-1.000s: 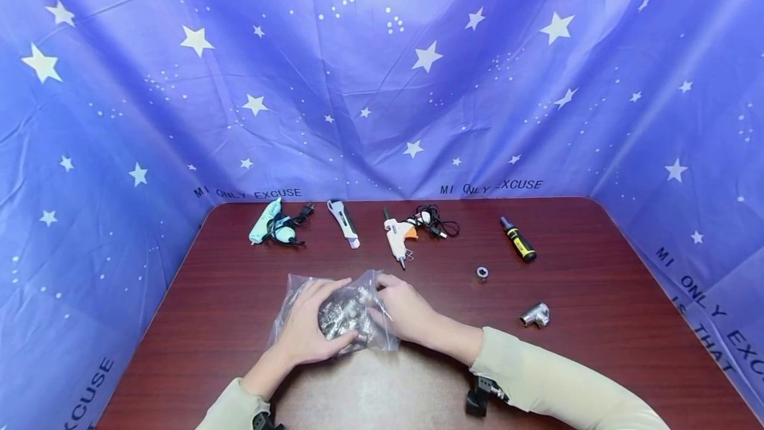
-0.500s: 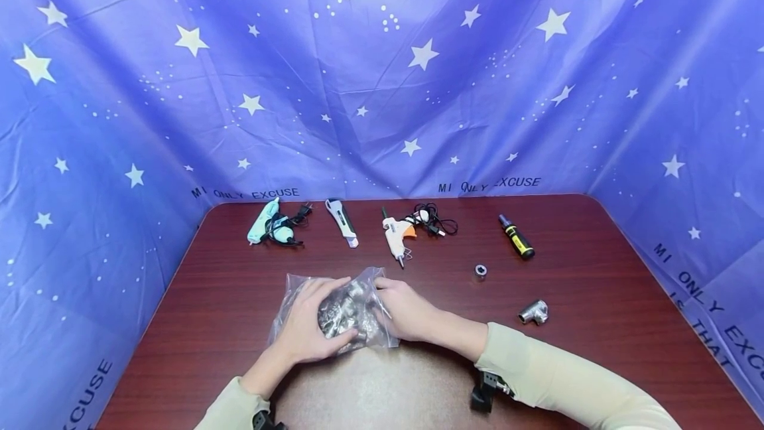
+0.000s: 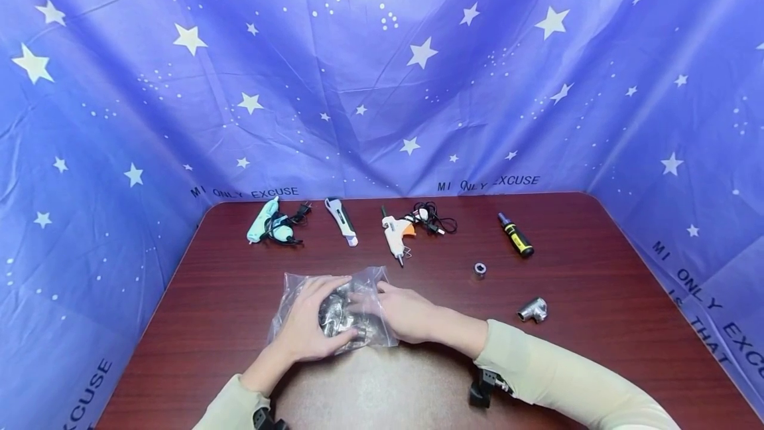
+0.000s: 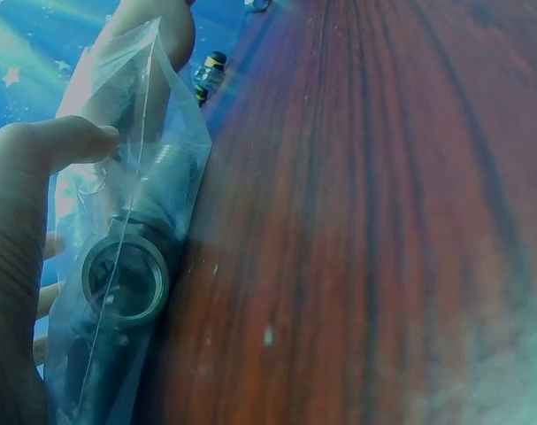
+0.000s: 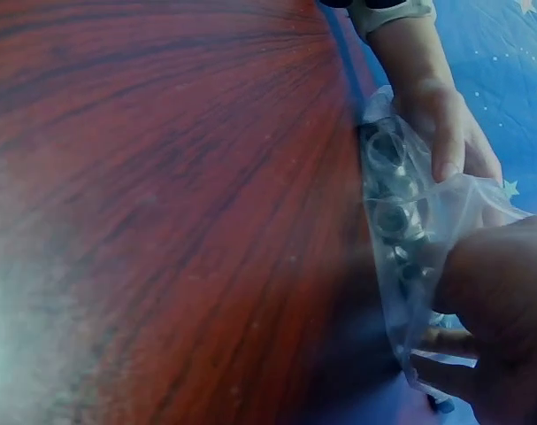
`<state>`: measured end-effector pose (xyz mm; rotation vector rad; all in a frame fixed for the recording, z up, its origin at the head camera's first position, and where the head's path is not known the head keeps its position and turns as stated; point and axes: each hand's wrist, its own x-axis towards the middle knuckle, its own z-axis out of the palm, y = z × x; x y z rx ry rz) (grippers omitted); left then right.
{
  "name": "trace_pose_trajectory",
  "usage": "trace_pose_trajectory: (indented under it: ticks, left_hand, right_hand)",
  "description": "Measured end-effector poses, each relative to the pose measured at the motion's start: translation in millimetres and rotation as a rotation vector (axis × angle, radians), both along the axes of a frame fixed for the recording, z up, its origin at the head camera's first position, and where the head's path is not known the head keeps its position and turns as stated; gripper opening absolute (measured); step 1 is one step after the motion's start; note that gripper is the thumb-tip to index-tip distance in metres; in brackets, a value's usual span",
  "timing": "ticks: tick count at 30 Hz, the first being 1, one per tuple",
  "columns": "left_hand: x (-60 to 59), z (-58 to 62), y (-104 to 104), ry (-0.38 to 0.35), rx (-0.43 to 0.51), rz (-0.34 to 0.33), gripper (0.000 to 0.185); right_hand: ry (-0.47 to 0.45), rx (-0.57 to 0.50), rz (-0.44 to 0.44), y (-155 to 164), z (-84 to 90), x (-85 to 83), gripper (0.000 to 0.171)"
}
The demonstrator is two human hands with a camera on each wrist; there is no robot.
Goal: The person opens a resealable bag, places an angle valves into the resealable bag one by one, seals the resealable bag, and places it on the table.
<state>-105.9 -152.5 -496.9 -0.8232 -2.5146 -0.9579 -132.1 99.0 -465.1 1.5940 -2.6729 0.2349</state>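
While the clear plastic bag (image 3: 371,286) is rested on the near middle of the surface (image 3: 215,297), it is held by both hands. Its left part is spanned by the left hand (image 3: 307,324), whose fingers are laid over the far side and whose thumb is set well apart on the near side, so that the bag is held between them. The right hand (image 3: 408,310) is placed at the bag's right end, and its fingers are seen through the plastic, reaching in among the metal fittings (image 3: 333,316); whether any fitting is gripped there cannot be told. A ring-shaped fitting (image 4: 164,279) is shown through the plastic in the left wrist view, below the left thumb. To the right of the bag, well apart from it, a small metal socket (image 3: 480,276) and a metal tee (image 3: 534,310) are set on the surface. Along the far side are laid a light blue glue gun (image 3: 260,223), a utility knife (image 3: 341,221), a white glue gun (image 3: 394,236) with an orange trigger, and a yellow-and-black screwdriver (image 3: 516,237). The surface is backed by a blue star-printed curtain (image 3: 334,85).
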Motion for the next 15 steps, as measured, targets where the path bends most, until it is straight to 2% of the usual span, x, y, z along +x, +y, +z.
trace_pose_trajectory:
  ticks: [4,8,12,15]
  left_hand:
    - [-0.4,-1.3,-1,0.0,-0.012,-0.003,0.09]
    - [-0.1,-0.8,-1,-0.016,-0.016,-0.001,0.09]
    - [0.8,0.6,-1,-0.024,-0.017,0.004,0.09]
    - [0.9,1.0,-2,-0.018,-0.022,0.005,0.091]
  right_hand:
    - [-0.03,0.004,0.06,1,3.4,-2.4,0.067]
    - [-0.132,-0.054,0.089,8,7.6,-6.4,0.063]
    - [-0.187,-0.107,0.088,23,14.7,-11.6,0.051]
    - [-0.18,-0.129,0.096,40,22.5,-16.1,0.036]
